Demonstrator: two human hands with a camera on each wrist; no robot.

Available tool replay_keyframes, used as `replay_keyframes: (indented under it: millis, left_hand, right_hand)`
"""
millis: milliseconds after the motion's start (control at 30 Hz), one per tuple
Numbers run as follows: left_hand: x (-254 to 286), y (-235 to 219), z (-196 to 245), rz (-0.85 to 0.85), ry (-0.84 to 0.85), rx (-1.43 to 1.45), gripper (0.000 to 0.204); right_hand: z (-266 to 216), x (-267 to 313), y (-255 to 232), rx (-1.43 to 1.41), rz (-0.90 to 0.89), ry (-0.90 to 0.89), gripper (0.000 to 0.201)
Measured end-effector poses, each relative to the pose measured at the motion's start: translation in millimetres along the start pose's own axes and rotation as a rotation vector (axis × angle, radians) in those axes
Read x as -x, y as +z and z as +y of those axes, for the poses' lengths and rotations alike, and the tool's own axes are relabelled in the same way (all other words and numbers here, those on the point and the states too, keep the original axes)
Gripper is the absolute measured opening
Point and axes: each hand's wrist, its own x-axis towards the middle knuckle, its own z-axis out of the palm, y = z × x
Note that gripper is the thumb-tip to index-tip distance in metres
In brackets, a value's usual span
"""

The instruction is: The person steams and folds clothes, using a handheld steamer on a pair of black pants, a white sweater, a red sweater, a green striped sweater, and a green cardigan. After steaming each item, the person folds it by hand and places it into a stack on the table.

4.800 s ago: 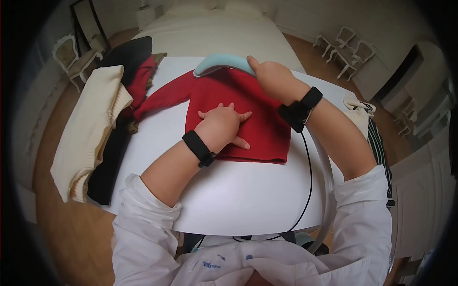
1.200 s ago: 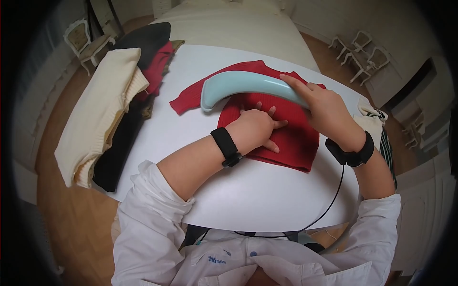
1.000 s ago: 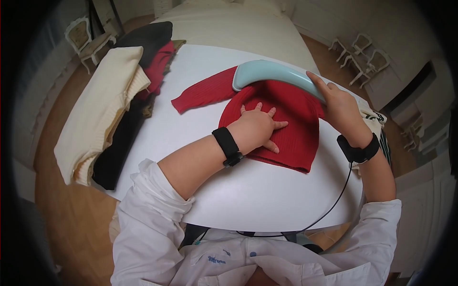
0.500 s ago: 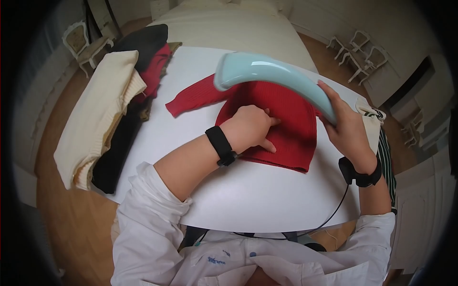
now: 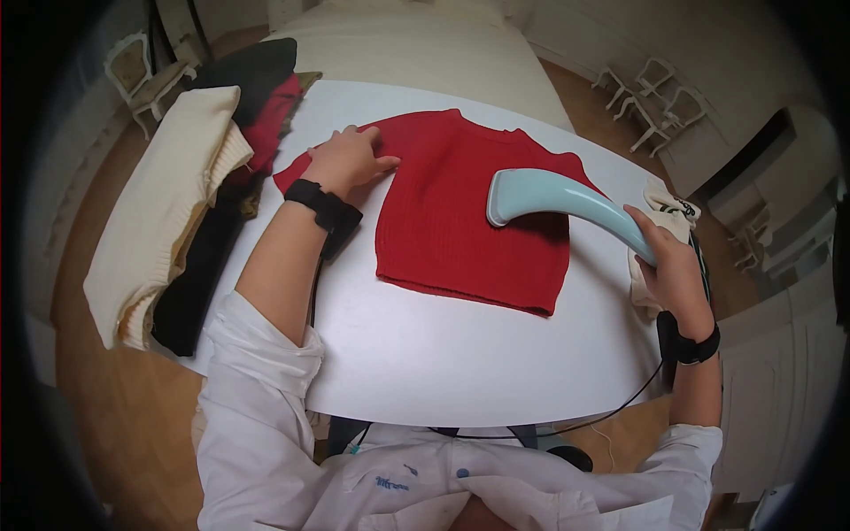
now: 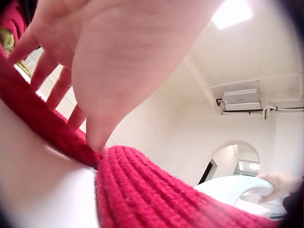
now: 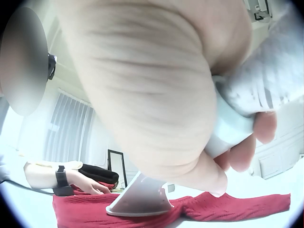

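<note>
A red ribbed sweater (image 5: 443, 221) lies spread on the white board (image 5: 425, 363), one sleeve reaching left. My left hand (image 5: 345, 161) rests over that sleeve, and in the left wrist view its extended fingers (image 6: 59, 83) touch the red knit. On the sweater's right half is the head of a pale blue garment steamer (image 5: 567, 195), gripped at its handle end by my right hand (image 5: 673, 270). In the right wrist view, the steamer's wide flat mouth (image 7: 142, 197) is right at the knit, and a thick whitish hose (image 7: 270, 71) leaves the handle.
Folded garments pile up along the board's left side, a cream sweater (image 5: 164, 208) on top with dark ones (image 5: 199, 283) beneath. More knitwear, cream with green stripes (image 5: 664, 212), hangs at the right edge. A bed (image 5: 407, 62) stands beyond the board.
My left hand has left the sweater's body and moved to the left sleeve. The steamer, earlier over the upper part, has come down and right onto the sweater's right half.
</note>
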Motion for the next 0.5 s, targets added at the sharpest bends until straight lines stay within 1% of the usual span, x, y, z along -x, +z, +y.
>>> replay_keyframes:
  millis: [67,100,133,167,200,267,333,400,433,500]
  left_hand:
    - [-4,9,-19,0.068,0.008,-0.039,0.060]
    - [-11,6,-26,-0.035,-0.012,-0.012,0.064]
    - [-16,6,-31,-0.034,-0.010,-0.012,0.064]
    - [-21,9,-35,-0.051,0.003,-0.007,0.059]
    - [-22,9,-35,-0.067,0.015,-0.003,0.055]
    - [-22,9,-34,-0.036,0.040,0.021,0.051]
    - [-25,9,-41,-0.011,0.060,0.036,0.049]
    - [-37,11,-51,-0.116,0.095,0.066,0.040]
    - [-39,12,-51,-0.111,0.092,0.062,0.040]
    - [-34,13,-46,-0.112,0.027,0.016,0.039]
  right_hand:
    - [-4,-12,0,0.095,0.024,-0.038,0.080]
    - [-5,-20,3,0.096,0.024,-0.036,0.080]
    - [-5,-30,7,0.154,0.044,-0.034,0.081]
    - [-8,-38,11,0.214,0.065,-0.032,0.081]
    - [-13,-45,13,0.216,0.068,-0.030,0.081]
    - [-31,-64,21,0.223,0.137,-0.084,0.083]
    - [-48,-82,28,0.185,0.128,-0.096,0.083]
    - [-71,-98,33,0.110,0.140,-0.174,0.082]
    - [-81,-104,37,0.104,0.147,-0.200,0.078]
    - [-99,-115,55,0.052,0.166,-0.221,0.078]
